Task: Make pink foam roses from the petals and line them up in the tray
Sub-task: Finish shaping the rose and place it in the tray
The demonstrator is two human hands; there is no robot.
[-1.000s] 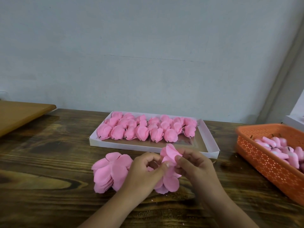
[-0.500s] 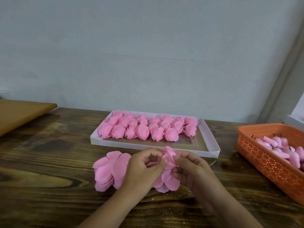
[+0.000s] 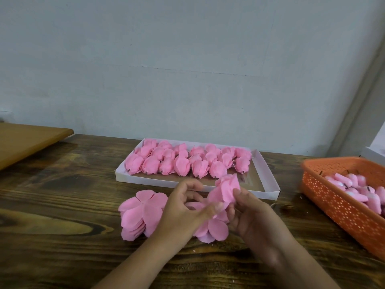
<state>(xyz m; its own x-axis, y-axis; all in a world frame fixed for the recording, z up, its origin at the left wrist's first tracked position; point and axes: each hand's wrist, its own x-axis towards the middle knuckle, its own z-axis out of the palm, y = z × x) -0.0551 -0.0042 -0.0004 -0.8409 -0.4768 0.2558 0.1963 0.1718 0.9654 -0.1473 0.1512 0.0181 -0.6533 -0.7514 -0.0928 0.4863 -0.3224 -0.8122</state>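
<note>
Since half a second ago we lifted the half-made rose (image 3: 226, 189) up and right; our right hand (image 3: 253, 215) pinches it by thumb and fingers. Our left hand (image 3: 184, 209) pinches its lower petals, fingers curled. Petal stack (image 3: 141, 213) on the table (image 3: 62, 205) left; tray (image 3: 268, 176) of finished roses (image 3: 187, 160) behind; orange basket (image 3: 341, 207) right.

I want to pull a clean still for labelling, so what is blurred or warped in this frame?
Head view: the left hand and right hand are motion-smeared, as is the rose they hold; the orange basket has a ghosted near edge; the roses in the tray look sharp; wide-angle bowing tilts the wall corner at right.
</note>
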